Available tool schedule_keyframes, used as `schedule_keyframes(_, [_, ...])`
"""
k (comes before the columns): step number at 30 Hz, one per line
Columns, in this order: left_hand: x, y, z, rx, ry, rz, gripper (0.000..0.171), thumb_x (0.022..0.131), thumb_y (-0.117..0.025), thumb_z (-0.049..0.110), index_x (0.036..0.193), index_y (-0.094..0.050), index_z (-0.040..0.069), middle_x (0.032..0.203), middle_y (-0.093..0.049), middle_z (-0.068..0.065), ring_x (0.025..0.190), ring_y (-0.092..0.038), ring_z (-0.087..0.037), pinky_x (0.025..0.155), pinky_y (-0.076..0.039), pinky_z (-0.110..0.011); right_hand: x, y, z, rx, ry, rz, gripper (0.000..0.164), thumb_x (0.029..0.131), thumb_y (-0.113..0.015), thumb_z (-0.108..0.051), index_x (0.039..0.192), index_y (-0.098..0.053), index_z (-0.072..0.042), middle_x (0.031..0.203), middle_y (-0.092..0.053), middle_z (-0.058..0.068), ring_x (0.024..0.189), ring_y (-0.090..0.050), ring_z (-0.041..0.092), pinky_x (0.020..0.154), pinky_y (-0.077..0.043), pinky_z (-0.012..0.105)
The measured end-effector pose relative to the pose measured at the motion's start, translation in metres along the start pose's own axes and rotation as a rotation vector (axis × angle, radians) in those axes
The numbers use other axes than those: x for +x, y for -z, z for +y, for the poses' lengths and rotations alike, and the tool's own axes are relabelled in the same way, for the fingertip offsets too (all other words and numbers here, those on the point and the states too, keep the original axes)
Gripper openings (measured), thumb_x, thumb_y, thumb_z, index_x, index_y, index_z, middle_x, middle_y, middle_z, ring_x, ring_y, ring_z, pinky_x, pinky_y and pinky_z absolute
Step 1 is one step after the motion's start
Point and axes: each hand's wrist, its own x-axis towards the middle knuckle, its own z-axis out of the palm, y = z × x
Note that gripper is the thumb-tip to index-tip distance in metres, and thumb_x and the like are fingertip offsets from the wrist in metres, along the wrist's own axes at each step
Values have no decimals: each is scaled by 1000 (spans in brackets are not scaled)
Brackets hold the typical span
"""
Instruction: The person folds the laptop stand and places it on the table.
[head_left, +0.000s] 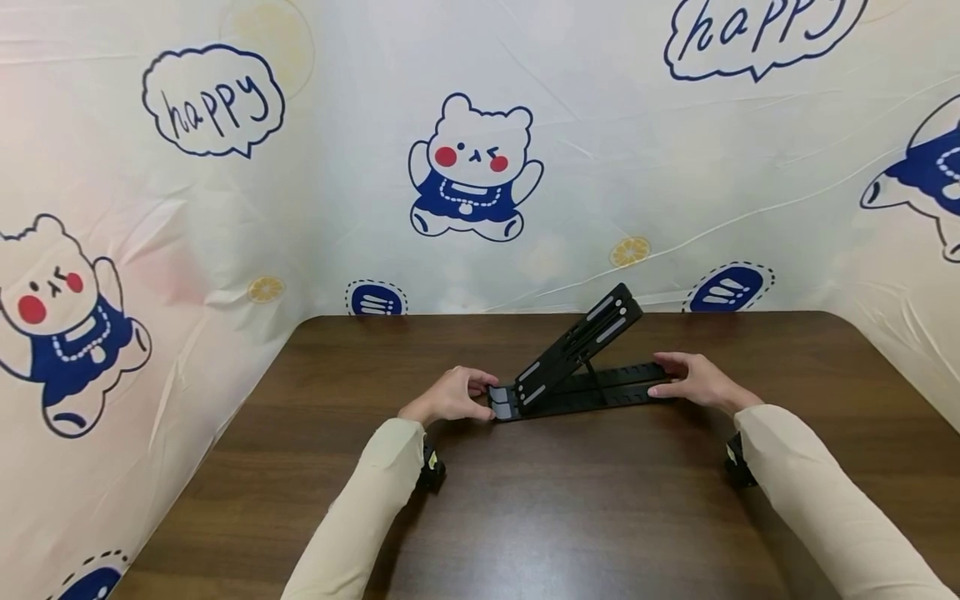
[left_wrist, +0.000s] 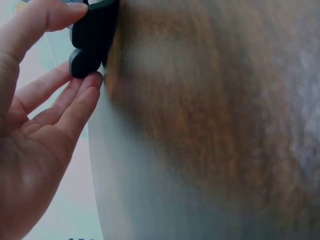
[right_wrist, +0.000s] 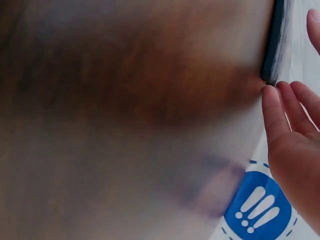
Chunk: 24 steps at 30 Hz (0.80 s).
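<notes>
Since the stand (head_left: 573, 350) seems light but stiff, I'd hold its base (head_left: 622, 396); left hand (head_left: 450, 394) pinches, right hand (head_left: 701, 383) touches, fingers straight.

Your left grip (left_wrist: 37, 135) reached in from the left, palm partly showing. Your thumb (left_wrist: 75, 9) touched the upper edge of a black piece (left_wrist: 92, 30) with a rounded lower lobe, cut off by the top border, while your fingers (left_wrist: 80, 107) met its lower end, so you held it between them. Beyond lay the brown wood-grain surface (left_wrist: 210, 115), blurred, with a greyish sheen low down. A pale backdrop (left_wrist: 75, 185) showed behind your palm, with blue marks (left_wrist: 80, 239) at the bottom border.
</notes>
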Motion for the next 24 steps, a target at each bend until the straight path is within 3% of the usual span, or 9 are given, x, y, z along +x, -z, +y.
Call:
schedule_keyframes(10, [0, -2, -2, -49, -2, 1, 51, 69, -73, 7, 115, -55, -4, 115, -55, -15, 100, -54, -24, 88, -43, -32, 0, 1, 1, -21, 39, -80, 78, 71, -74, -14, 130, -31, 12, 129, -31, 36, 113, -38, 46, 88, -38, 47])
schedule_keyframes(24, [-2, -1, -7, -55, -61, -5, 53, 71, -72, 8, 118, -52, -6, 117, -53, -18, 101, -54, -26, 89, -43, -32, -2, -1, 4, -91, 85, -8, 62, 67, -77, -17, 115, -50, 11, 109, -48, 29, 95, -53, 38, 79, -47, 43])
